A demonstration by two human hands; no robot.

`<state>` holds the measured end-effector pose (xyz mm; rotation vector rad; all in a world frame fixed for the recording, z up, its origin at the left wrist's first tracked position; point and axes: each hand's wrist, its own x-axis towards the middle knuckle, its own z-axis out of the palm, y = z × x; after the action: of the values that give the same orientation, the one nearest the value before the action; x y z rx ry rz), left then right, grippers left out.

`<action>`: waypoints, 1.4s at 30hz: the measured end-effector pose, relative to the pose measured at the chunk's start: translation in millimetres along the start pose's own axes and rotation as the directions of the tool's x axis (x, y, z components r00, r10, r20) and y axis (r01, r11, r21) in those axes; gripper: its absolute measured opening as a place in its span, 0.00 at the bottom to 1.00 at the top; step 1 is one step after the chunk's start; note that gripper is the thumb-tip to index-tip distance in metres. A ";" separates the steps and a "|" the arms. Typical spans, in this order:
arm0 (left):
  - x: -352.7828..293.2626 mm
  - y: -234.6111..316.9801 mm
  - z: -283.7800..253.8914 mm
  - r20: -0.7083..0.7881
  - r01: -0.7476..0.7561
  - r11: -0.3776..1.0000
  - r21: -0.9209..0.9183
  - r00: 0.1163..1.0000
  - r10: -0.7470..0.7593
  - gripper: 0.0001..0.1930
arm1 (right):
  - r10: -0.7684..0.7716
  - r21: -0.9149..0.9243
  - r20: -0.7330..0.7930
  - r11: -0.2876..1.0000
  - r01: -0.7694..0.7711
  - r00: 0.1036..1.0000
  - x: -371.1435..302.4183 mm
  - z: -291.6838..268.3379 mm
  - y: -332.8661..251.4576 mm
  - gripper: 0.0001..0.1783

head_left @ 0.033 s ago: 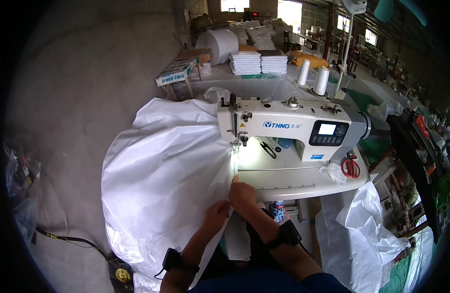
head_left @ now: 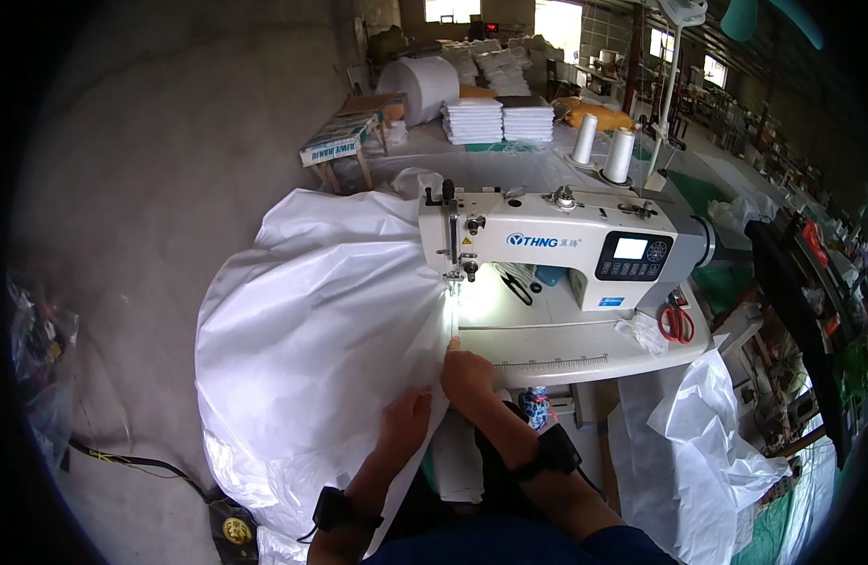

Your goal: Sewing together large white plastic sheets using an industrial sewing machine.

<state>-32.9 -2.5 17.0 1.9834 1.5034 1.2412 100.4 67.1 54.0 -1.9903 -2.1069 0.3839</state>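
Note:
A large white, slightly glossy sheet (head_left: 311, 320) spreads over the left side of a white sewing machine (head_left: 547, 231) and hangs down toward my lap. Its right edge runs up to the lit needle and presser foot (head_left: 454, 282). My right hand (head_left: 469, 379) is closed on that edge just below the foot, one fingertip pointing up along it. Lower and to the left, my left hand (head_left: 405, 421) has its fingers bent against the sheet, seemingly gripping it; its fingertips are partly hidden. Each forearm wears a black strapped device.
Black thread snips (head_left: 519, 289) lie under the machine arm. Red-handled scissors (head_left: 677, 326) rest at the table's right end. Two white thread cones (head_left: 620, 156) stand behind. Crumpled white sheeting (head_left: 707, 433) hangs at right. Stacked white packs (head_left: 473, 122) and a large roll (head_left: 420, 91) are farther back.
My left hand has shifted slightly left, away from the sheet's right edge and my right hand. My right hand, the sheet and the machine look almost the same.

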 end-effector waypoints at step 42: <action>97.8 -103.0 -160.0 0.140 0.279 0.618 0.735 0.829 -0.541 0.29 | -0.483 0.699 -0.071 0.600 0.389 0.872 -16.1 155.1 19.3 0.17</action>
<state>-217.9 89.5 72.6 1.8950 2.2622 0.0736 68.0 45.8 -98.2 -0.9891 -1.9870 1.0445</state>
